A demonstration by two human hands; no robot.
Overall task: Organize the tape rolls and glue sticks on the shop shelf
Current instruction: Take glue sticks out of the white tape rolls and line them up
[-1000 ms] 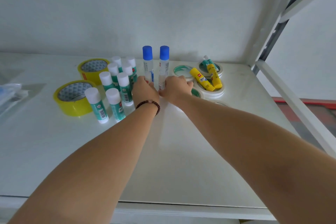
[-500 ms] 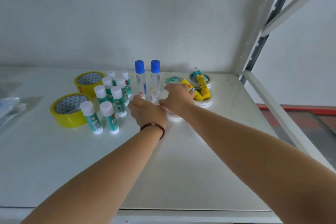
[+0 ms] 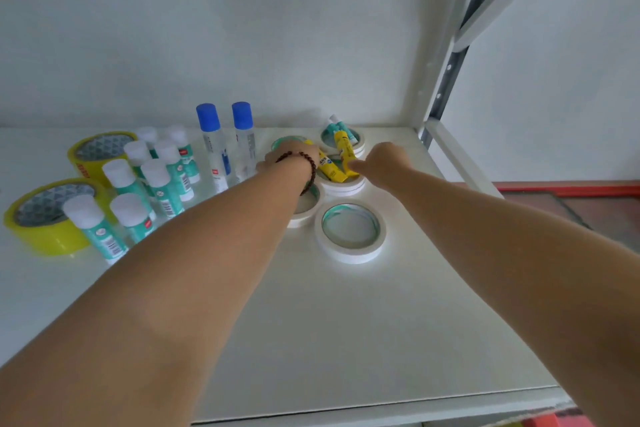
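Note:
On the white shelf (image 3: 346, 322) my left hand (image 3: 292, 159), with a bead bracelet on its wrist, reaches over the white tape rolls and grips one lying yellow glue stick (image 3: 329, 168). Just to the right, my right hand (image 3: 381, 163) pinches the near end of a second yellow glue stick (image 3: 344, 148). Both sticks lie across a stack of white tape rolls (image 3: 343, 186). A single white tape roll (image 3: 349, 246) lies flat in front. Another roll (image 3: 304, 215) is partly hidden under my left forearm. A back roll (image 3: 361, 144) holds a green glue stick (image 3: 333, 128).
Two tall blue-capped glue bottles (image 3: 211, 146) stand left of the hands. Several white-capped green glue sticks (image 3: 162, 180) stand further left, beside two yellow tape rolls (image 3: 45, 232), (image 3: 100, 149). The wall closes the back; a metal shelf upright (image 3: 450, 66) stands at right.
Both hands have left the blue-capped bottles and moved right to the yellow glue sticks on the white tape rolls. The view has shifted closer and to the right.

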